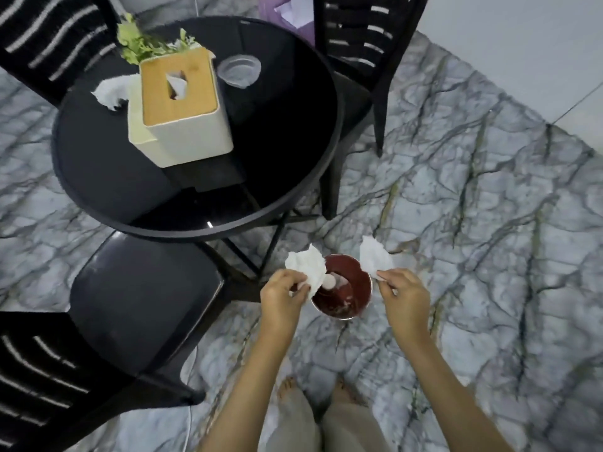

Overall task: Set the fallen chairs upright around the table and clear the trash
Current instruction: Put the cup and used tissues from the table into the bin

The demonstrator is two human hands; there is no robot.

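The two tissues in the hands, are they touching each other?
Apart. The head view shows the left tissue and right tissue separated, with the red bin visible between them.

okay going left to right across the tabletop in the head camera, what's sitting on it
Crumpled tissue → tissue box → clear plastic lid.

A home dining corner: a round black glass table (195,177) in the upper left, black chairs (137,295) set around it, a tissue box (181,106) on top, marble-patterned floor (473,239), bare feet (287,386) at the bottom.
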